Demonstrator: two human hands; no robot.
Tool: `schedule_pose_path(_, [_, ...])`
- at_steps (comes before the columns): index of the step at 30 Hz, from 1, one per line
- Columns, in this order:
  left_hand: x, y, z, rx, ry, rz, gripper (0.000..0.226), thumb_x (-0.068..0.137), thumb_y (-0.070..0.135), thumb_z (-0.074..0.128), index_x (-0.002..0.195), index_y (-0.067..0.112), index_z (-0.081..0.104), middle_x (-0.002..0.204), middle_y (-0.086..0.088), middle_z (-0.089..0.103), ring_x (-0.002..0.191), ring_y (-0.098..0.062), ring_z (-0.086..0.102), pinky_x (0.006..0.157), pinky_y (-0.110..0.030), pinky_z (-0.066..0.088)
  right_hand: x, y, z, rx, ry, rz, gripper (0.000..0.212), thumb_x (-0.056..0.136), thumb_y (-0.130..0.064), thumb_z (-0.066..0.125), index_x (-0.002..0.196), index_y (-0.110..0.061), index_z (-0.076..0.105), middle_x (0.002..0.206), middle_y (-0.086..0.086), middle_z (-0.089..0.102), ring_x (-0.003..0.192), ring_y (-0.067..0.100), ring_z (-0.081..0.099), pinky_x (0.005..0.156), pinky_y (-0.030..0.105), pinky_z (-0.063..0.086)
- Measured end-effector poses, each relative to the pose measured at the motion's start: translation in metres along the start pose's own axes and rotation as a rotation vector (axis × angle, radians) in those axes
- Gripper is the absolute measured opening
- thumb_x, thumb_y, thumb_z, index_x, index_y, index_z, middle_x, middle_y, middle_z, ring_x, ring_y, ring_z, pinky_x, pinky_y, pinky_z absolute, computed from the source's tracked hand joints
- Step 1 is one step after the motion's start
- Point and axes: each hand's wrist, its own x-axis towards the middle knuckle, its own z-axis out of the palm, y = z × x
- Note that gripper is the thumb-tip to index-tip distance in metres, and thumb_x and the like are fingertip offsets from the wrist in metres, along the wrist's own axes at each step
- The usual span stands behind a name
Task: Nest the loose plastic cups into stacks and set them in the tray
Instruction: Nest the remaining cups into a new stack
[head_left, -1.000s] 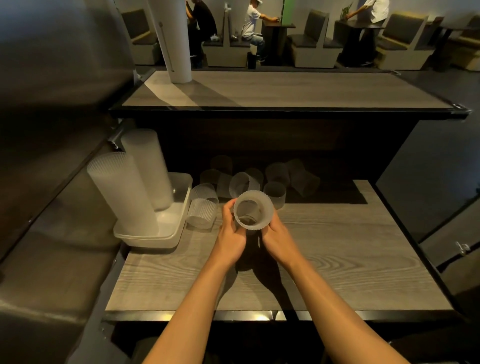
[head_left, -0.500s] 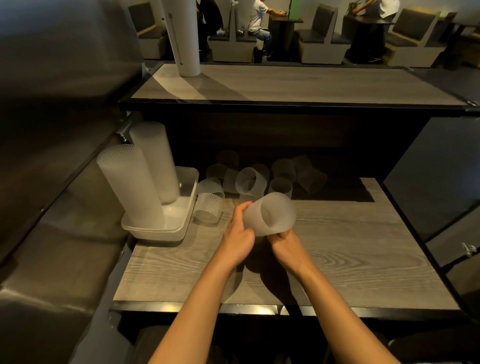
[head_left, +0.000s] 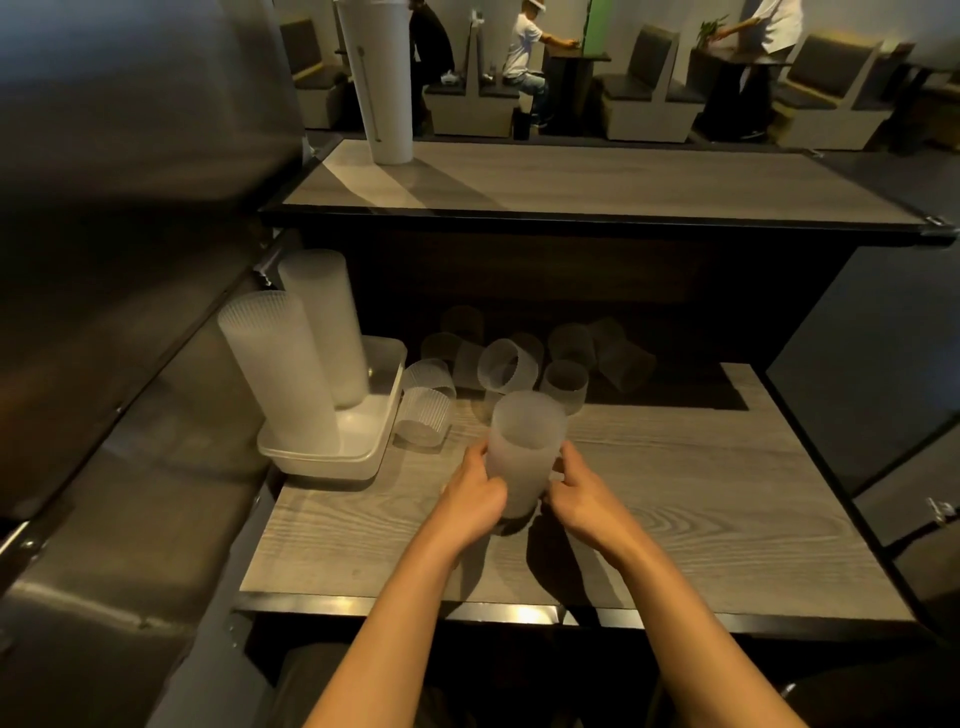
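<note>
Cup stack (head_left: 524, 457) stands gripped between left hand (head_left: 475, 499) and right hand (head_left: 576, 501).

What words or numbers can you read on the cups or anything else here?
None can be read.
Frosted ribbed plastic cups held in both hands: no print.
Two tall frosted cup stacks in the white plastic tray: no print.
Tall white paper cup stack on the upper wooden counter: a dark mark, too blurred to read.

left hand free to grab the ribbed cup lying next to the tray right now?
Probably not yet. The left hand grips the cup stack together with the right hand. The ribbed cup beside the tray lies close with nothing between, so once the hand lets go the way looks open.
</note>
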Motion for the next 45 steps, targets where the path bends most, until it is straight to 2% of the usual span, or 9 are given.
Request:
schedule_pose_path(6, [-0.002, -0.005, 0.008, 0.028, 0.097, 0.021, 0.06, 0.094, 0.009, 0.048, 0.146, 0.031, 0.03, 0.142, -0.005, 0.051, 0.125, -0.024, 0.051, 0.098, -0.037, 0.047, 0.004, -0.005, 0.019, 0.028, 0.066, -0.044, 0.058, 0.099, -0.006, 0.054, 0.152, -0.024, 0.037, 0.15, 0.005, 0.05, 0.139, 0.022, 0.045, 0.114, 0.039, 0.038])
schedule_pose_path(11, [0.002, 0.004, -0.011, 0.055, 0.336, 0.248, 0.056, 0.097, 0.015, 0.056, 0.136, 0.048, 0.033, 0.14, 0.005, 0.051, 0.132, -0.02, 0.046, 0.101, -0.046, 0.048, 0.01, -0.027, 0.021, 0.117, 0.16, -0.317, 0.046, 0.095, -0.007, 0.065, 0.136, -0.022, 0.051, 0.127, -0.012, 0.056, 0.124, 0.004, 0.049, 0.092, 0.0, 0.038])
schedule_pose_path(16, [0.007, 0.013, -0.039, 0.074, 0.509, 0.324, 0.067, 0.098, 0.014, 0.057, 0.155, 0.026, 0.022, 0.145, -0.002, 0.041, 0.14, -0.02, 0.034, 0.114, -0.045, 0.038, 0.037, -0.052, 0.039, 0.268, 0.179, -0.405, 0.031, 0.103, -0.028, 0.054, 0.133, -0.038, 0.052, 0.137, -0.003, 0.056, 0.127, 0.008, 0.053, 0.108, 0.036, 0.047])
schedule_pose_path(19, [0.01, 0.018, -0.053, 0.107, 0.539, 0.338, 0.052, 0.094, 0.01, 0.059, 0.141, 0.02, 0.041, 0.138, -0.004, 0.037, 0.133, -0.02, 0.033, 0.111, -0.047, 0.041, 0.048, -0.069, 0.051, 0.336, 0.133, -0.366, 0.032, 0.102, -0.032, 0.048, 0.13, -0.046, 0.052, 0.133, -0.01, 0.058, 0.123, 0.004, 0.053, 0.102, 0.03, 0.047])
schedule_pose_path(24, [0.017, 0.02, -0.064, 0.103, 0.415, 0.245, 0.067, 0.093, 0.011, 0.056, 0.15, 0.025, 0.026, 0.148, -0.009, 0.036, 0.138, -0.025, 0.034, 0.11, -0.039, 0.035, 0.059, -0.068, 0.069, 0.442, 0.157, -0.307, 0.023, 0.107, -0.025, 0.048, 0.127, -0.029, 0.059, 0.112, -0.02, 0.064, 0.109, 0.001, 0.06, 0.086, 0.015, 0.049])
schedule_pose_path(33, [0.022, 0.01, -0.064, 0.07, 0.289, 0.119, 0.064, 0.081, 0.023, 0.043, 0.14, 0.043, 0.025, 0.137, -0.005, 0.046, 0.13, -0.029, 0.045, 0.106, -0.055, 0.046, 0.067, -0.056, 0.085, 0.643, 0.049, -0.102, 0.022, 0.103, -0.029, 0.053, 0.119, -0.042, 0.064, 0.12, -0.004, 0.07, 0.114, 0.018, 0.065, 0.101, 0.051, 0.054])
schedule_pose_path(37, [0.016, 0.009, -0.065, 0.097, 0.277, 0.094, 0.064, 0.088, 0.015, 0.043, 0.14, 0.046, 0.02, 0.144, -0.007, 0.043, 0.135, -0.032, 0.04, 0.111, -0.058, 0.038, 0.064, -0.059, 0.082, 0.644, 0.001, -0.056, 0.027, 0.104, -0.031, 0.048, 0.124, -0.041, 0.062, 0.124, -0.006, 0.068, 0.12, 0.02, 0.06, 0.102, 0.052, 0.051])
schedule_pose_path(41, [0.015, 0.006, -0.069, 0.041, 0.226, 0.1, 0.066, 0.079, 0.031, 0.045, 0.139, 0.048, 0.024, 0.142, -0.003, 0.047, 0.134, -0.029, 0.043, 0.112, -0.058, 0.038, 0.054, -0.059, 0.074, 0.697, -0.064, -0.066, 0.027, 0.107, -0.023, 0.043, 0.12, -0.041, 0.06, 0.119, -0.011, 0.065, 0.113, 0.011, 0.057, 0.081, 0.032, 0.05])
schedule_pose_path(45, [0.009, 0.007, -0.069, 0.07, 0.122, 0.063, 0.065, 0.089, 0.028, 0.045, 0.143, 0.05, 0.017, 0.135, -0.004, 0.05, 0.121, -0.028, 0.051, 0.1, -0.05, 0.047, 0.049, -0.054, 0.069, 0.669, -0.129, -0.061, 0.03, 0.109, -0.029, 0.039, 0.132, -0.043, 0.051, 0.13, -0.008, 0.058, 0.119, 0.014, 0.052, 0.092, 0.042, 0.044])
